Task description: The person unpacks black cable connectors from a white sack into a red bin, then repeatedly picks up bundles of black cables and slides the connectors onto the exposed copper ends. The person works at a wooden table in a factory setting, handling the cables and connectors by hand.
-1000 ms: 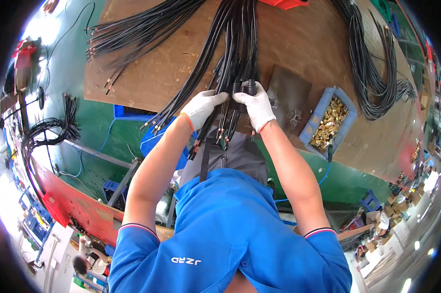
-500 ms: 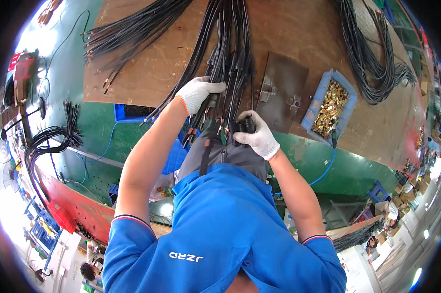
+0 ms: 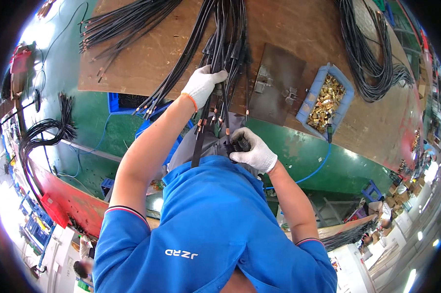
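My left hand, in a white knit glove, is closed on a black cable with a bare copper end. The cable hangs toward my lap at the table's near edge. In my gloved right hand are several ribbed black rubber sleeves, bunched within the fingers. One of them is close to the cable's copper end; whether it goes round the end I cannot make out. A bundle of black cables, some bearing sleeves, runs across the table top and over its edge between my hands.
A light blue tray of brass fittings sits right on the brown table. Beside it lies a dark hinged plate. More cables lie far left, with a coil far right. A blue bin stands below the table edge.
My right hand has moved down and a little left with the sleeves, toward my waist. My left hand has risen slightly, and a single cable end now shows below it.
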A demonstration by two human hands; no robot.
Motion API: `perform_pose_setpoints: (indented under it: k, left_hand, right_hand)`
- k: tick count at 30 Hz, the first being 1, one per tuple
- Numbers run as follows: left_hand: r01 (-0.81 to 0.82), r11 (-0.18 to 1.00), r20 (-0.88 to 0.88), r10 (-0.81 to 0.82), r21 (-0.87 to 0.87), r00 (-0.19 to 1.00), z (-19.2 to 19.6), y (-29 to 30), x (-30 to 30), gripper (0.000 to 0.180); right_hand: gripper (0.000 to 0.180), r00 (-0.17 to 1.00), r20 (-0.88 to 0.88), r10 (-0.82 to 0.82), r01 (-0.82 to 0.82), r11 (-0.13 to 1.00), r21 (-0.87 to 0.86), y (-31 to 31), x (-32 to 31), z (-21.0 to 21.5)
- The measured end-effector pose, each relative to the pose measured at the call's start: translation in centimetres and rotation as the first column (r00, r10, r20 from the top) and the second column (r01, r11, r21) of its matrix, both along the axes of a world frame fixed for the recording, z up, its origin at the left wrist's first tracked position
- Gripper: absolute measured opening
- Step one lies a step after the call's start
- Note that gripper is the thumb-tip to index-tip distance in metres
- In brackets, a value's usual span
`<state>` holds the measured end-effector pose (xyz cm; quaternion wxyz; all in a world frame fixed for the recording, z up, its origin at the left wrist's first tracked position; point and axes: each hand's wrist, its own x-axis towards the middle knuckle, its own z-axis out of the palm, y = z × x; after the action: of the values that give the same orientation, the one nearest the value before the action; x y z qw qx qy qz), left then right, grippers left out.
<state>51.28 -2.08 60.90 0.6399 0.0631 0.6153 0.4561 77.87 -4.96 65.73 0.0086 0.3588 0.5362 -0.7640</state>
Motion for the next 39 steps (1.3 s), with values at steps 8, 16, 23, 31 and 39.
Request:
perform_pose_setpoints:
  k: [8, 16, 23, 31, 39]
  left_hand:
    - [-0.011, 1.000, 0.004, 0.011, 0.019, 1.000, -0.6, 0.1, 0.1, 0.016]
    - [0.018, 1.000, -0.040, -0.017, 0.017, 0.999, -0.8, 0.2, 0.1, 0.019]
    - [0.099, 0.995, -0.111, -0.100, -0.009, 0.989, -0.1, 0.4, 0.2, 0.024]
    - [0.223, 0.968, -0.240, -0.245, -0.114, 0.939, 2.7, -1.0, -4.2, 0.034]
    - [0.146, 0.985, 0.036, -0.143, -0.089, 0.989, 2.2, -1.6, -6.0, 0.024]
  right_hand:
    - [0.053, 0.995, 0.005, -0.096, 0.095, 0.975, -0.202, 0.0, 1.0, 0.2]
    - [0.053, 0.922, 0.140, -0.361, 0.387, 0.852, -0.352, -1.3, 0.0, -1.2]
    - [0.048, 0.903, 0.088, -0.421, 0.425, 0.905, -0.029, 1.4, -4.4, -3.5]
    - [0.041, 0.862, 0.109, -0.495, 0.482, 0.866, 0.132, 12.8, -14.3, -7.0]
    - [0.029, 0.833, 0.056, -0.550, 0.553, 0.829, -0.082, 16.5, -15.8, -6.0]
